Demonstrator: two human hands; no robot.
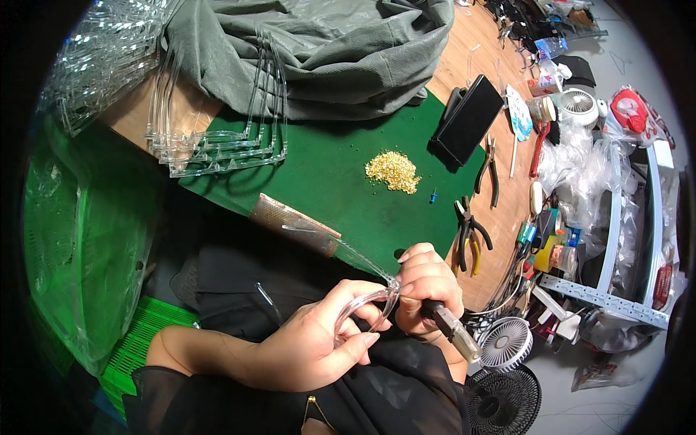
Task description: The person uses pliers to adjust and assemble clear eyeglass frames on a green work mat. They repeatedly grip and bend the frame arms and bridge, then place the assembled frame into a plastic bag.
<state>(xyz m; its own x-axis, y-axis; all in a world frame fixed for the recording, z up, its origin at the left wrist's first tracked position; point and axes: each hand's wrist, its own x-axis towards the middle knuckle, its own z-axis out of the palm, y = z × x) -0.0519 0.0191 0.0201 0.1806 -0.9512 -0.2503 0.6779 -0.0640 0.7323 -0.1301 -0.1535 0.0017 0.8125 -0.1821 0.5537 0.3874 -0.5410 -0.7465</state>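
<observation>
Low in the picture, my left hand (pixel 319 337) is closed around a clear plastic eyeglass frame (pixel 360 299), its thumb and fingers on the rim. One thin clear temple arm (pixel 341 250) stretches up and left over the mat's edge. My right hand (pixel 428 286) meets the frame at its hinge corner, fingers curled. Out of that fist, toward the lower right, sticks a dark tool with a grey blocky end (pixel 460 339); its working tip is hidden. A pile of tiny gold metal pieces (pixel 392 172) lies on the green mat (pixel 326 159) beyond.
Several clear eyeglass frames (pixel 217 156) stand lined up at the left, near a larger heap (pixel 109 58). Grey cloth (pixel 312 58) lies at the back. To the right are a phone (pixel 470 119), pliers (pixel 470 235), a blue pin (pixel 433 196) and a small fan (pixel 505 343).
</observation>
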